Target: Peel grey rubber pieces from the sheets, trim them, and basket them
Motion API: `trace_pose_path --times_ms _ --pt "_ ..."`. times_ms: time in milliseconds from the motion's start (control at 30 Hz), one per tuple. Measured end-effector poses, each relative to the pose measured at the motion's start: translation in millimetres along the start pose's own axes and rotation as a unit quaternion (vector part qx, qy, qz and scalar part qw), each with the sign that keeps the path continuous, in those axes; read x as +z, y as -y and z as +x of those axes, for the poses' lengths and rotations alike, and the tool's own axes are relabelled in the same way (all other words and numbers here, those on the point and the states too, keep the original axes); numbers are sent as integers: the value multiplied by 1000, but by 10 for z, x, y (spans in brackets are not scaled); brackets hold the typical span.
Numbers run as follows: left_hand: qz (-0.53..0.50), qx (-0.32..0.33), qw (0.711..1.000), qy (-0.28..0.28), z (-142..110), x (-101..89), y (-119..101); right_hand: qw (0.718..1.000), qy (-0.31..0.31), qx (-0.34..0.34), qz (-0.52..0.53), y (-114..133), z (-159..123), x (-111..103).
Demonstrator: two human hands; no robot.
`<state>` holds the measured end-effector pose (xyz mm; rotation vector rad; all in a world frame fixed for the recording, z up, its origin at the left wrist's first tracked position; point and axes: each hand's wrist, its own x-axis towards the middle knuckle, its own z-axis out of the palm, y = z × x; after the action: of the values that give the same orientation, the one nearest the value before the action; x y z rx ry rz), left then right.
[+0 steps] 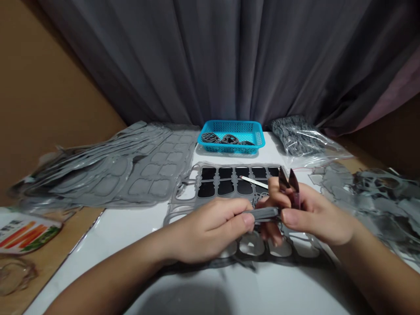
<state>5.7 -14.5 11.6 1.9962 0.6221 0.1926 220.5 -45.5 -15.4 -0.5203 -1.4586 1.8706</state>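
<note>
My left hand is closed, pinching a small grey flat piece, seemingly a stack of thin rubbery strips, between thumb and fingers. Facing it, my right hand is curled around a pair of thread snips, whose two pointed blades stick upward and stand apart. My right thumb is close to the end of the grey piece; contact is unclear. Beneath both hands lies a grey sheet with rows of rounded cut-outs, some over black patches. A thin white stick with a dark tip lies across it.
A blue basket holding looped grey pieces stands at the back. Stacked grey sheets lie left, and a clear bag of dark pieces is back right. Grey scraps heap at right. A carrot-printed packet sits far left.
</note>
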Motion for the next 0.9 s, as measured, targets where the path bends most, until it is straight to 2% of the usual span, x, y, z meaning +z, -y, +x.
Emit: trace_pose_path --times_ms 133,200,233,300,367,400,433,533,633,700,733,800,867,900 --pt "-70 -6 998 0 -6 17 -3 998 58 24 -3 -21 10 -61" --pt "-112 -3 994 -11 7 38 3 998 54 11 -39 -42 38 -70" --pt "-132 -5 991 -30 18 50 14 997 27 -8 -76 -54 56 -69" --pt "-171 -14 981 -93 52 71 57 975 -98 -77 -183 -77 91 -62" --pt "-196 -19 966 -168 93 84 121 912 -239 -153 -296 -91 114 -45" --pt "-203 -16 958 -202 112 89 154 888 -272 -171 -328 -93 120 -30" --pt "-205 -9 951 -230 129 92 185 882 -273 -171 -344 -92 122 -10" --pt "-208 3 939 -276 157 98 247 913 -195 -110 -341 -95 124 75" --pt "-208 -11 940 -269 159 93 264 924 -197 -90 -316 -122 136 128" --pt "-210 -27 947 -241 160 79 267 911 -224 -103 -330 -138 135 107" --pt "-215 -33 950 -222 162 70 269 895 -235 -111 -363 -141 128 81" --pt "-219 -36 958 -184 168 52 274 843 -235 -128 -467 -135 100 19" --pt "-203 -36 968 -146 174 40 275 792 -206 -122 -561 -118 62 -27" --pt "-186 -40 973 -131 176 38 273 777 -190 -111 -589 -108 45 -38"
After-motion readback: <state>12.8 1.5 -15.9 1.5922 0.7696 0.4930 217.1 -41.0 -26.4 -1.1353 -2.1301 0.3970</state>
